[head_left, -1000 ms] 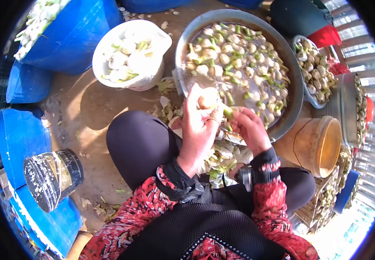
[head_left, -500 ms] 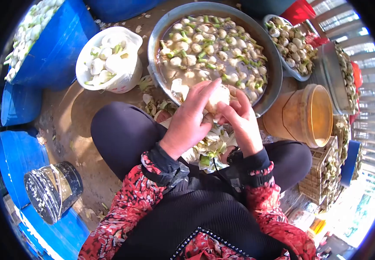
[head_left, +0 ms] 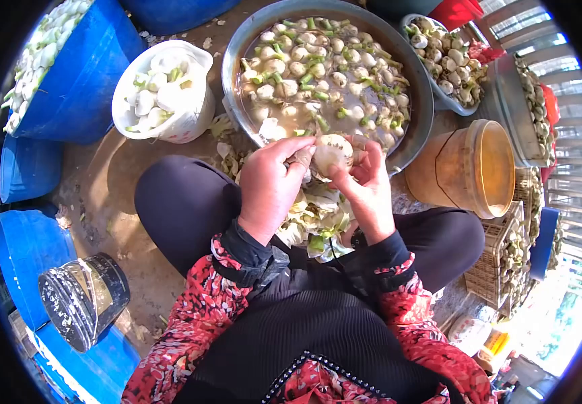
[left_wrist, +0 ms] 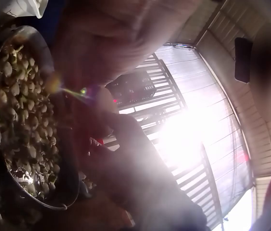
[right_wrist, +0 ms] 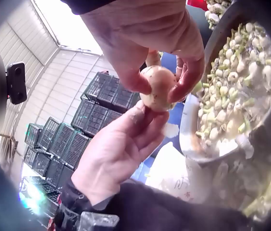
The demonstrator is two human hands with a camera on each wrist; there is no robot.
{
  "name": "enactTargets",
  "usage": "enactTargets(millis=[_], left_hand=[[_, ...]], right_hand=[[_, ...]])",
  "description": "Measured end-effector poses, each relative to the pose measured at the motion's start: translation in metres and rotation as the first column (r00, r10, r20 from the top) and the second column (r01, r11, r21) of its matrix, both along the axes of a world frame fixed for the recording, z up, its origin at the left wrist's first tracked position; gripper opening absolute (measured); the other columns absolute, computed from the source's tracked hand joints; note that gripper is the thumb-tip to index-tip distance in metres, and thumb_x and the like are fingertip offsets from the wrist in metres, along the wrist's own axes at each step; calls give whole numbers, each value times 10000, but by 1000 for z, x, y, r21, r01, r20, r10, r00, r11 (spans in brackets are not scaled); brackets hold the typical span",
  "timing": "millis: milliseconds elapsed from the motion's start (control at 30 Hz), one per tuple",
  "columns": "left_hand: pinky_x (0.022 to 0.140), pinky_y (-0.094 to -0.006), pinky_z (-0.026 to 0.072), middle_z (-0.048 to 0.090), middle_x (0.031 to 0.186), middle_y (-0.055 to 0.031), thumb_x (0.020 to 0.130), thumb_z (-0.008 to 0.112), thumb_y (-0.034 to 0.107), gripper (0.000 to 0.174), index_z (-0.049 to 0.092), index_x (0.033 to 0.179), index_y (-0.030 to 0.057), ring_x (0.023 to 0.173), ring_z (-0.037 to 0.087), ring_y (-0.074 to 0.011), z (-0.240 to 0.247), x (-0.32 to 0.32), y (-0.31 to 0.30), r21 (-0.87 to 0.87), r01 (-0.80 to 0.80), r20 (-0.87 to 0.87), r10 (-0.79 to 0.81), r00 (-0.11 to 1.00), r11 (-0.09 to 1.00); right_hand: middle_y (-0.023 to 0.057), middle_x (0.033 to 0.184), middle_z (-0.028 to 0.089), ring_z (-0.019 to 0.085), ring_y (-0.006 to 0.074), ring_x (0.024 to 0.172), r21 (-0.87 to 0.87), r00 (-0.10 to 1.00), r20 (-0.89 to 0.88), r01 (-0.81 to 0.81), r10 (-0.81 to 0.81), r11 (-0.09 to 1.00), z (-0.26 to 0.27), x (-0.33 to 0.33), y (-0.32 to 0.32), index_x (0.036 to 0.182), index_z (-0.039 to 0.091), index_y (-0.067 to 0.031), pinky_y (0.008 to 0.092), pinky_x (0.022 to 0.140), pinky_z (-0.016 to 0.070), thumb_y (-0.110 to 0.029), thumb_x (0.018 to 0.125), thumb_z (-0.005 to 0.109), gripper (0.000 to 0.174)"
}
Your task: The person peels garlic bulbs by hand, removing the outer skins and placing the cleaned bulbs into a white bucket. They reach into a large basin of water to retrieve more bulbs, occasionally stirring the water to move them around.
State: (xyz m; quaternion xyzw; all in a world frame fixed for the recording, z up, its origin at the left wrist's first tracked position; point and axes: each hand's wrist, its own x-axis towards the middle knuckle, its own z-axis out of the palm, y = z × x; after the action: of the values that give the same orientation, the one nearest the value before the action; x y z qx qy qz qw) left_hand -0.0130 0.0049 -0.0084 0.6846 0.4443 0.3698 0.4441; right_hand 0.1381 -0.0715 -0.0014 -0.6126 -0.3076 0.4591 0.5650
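A round whitish bulb (head_left: 333, 155) is held between both hands, over the lap near the basin's front edge. My right hand (head_left: 368, 192) grips it from the right, thumb on the near side and fingers behind. At its left side the thumb and fingers of my left hand (head_left: 267, 185) pinch its edge. In the right wrist view, the left fingertips meet the bulb (right_wrist: 158, 86) from below. The left wrist view is dim and glary, and the bulb's details are lost there. Below the hands lies a heap of pale and green peelings (head_left: 314, 219).
A large metal basin (head_left: 423, 101) of water with many green-stemmed bulbs stands ahead. White bucket (head_left: 193, 121) with cleaned bulbs sits left of it; a tan bucket (head_left: 462, 168) stands right. Blue tubs (head_left: 79, 87) and a black bucket (head_left: 79, 296) line the left side.
The green stem seen at the right fingers earlier is gone from them. The bulb has turned, showing a speckled face, and the hands have come lower. The head view has shifted right.
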Motion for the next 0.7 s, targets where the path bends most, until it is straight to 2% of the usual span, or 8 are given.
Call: enactTargets(millis=[200, 300, 400, 467, 567, 633, 667, 700], left_hand=[[748, -280, 544, 745, 953, -116, 859, 684, 3, 224, 730, 1074, 42, 838, 719, -179, 5, -1, 4, 96, -41, -138, 54, 989, 995], [745, -283, 545, 743, 951, -103, 847, 688, -8, 222, 720, 1062, 39, 836, 719, -187, 5, -3, 5, 152, -33, -57, 42, 997, 988], [738, -284, 544, 739, 955, -101, 850, 690, -5, 215, 716, 1060, 37, 828, 715, -191, 1, -2, 4, 211, -27, -49, 38, 998, 977], [738, -282, 543, 737, 949, -100, 852, 691, -6, 205, 712, 1051, 36, 824, 714, -190, 3, -1, 5, 178, -29, -75, 43, 996, 984], [743, -284, 543, 732, 938, -99, 854, 691, -11, 179, 698, 1029, 30, 819, 711, -185, 4, 0, 4, 162, -47, -123, 68, 990, 986], [748, -286, 543, 730, 933, -99, 855, 690, -15, 164, 688, 1014, 25, 819, 709, -181, 1, 0, 5, 171, -61, -142, 86, 986, 983], [734, -302, 550, 722, 920, -88, 845, 699, 3, 175, 674, 1014, 41, 805, 710, -200, -3, 1, 8, 175, -70, -44, 78, 996, 982], [720, -318, 556, 714, 907, -77, 835, 707, 20, 188, 660, 1013, 56, 791, 712, -219, -7, 2, 9, 178, -79, 57, 69, 996, 981]], right_hand=[[72, 1113, 606, 611, 86, 895, 49, 999, -20, 41, -40, 998, -13, -16, 4, 1355, 448, -57, 244, 766, 535, -78, 840, 742, 593], [72, 1118, 605, 611, 87, 893, 66, 998, -52, 49, -46, 997, -6, -13, 7, 1356, 444, -48, 239, 766, 536, -61, 844, 735, 589], [68, 1130, 602, 610, 90, 893, 71, 997, -64, 58, -53, 996, -8, -10, 7, 1361, 443, -43, 236, 775, 534, -52, 847, 733, 590], [66, 1140, 601, 609, 92, 895, 83, 996, -68, 55, -50, 995, -11, -10, 6, 1367, 443, -42, 235, 785, 532, -49, 848, 733, 594], [65, 1162, 597, 604, 97, 928, 61, 999, 26, 39, -41, 997, -15, -12, 4, 1395, 434, -42, 242, 828, 525, -31, 846, 731, 625], [80, 1174, 592, 603, 131, 1023, 151, 991, -130, 33, -13, 988, -17, -10, 2, 1437, 416, -53, 273, 880, 524, -50, 865, 719, 648], [80, 1174, 592, 603, 131, 1023, 151, 991, -130, 35, -15, 988, -15, -4, 2, 1437, 416, -53, 273, 880, 524, -50, 865, 719, 648], [101, 1275, 553, 584, 174, 1122, 125, 981, -189, -28, 52, 992, -11, 4, 2, 1471, 367, -65, 315, 917, 522, -73, 892, 700, 668]])
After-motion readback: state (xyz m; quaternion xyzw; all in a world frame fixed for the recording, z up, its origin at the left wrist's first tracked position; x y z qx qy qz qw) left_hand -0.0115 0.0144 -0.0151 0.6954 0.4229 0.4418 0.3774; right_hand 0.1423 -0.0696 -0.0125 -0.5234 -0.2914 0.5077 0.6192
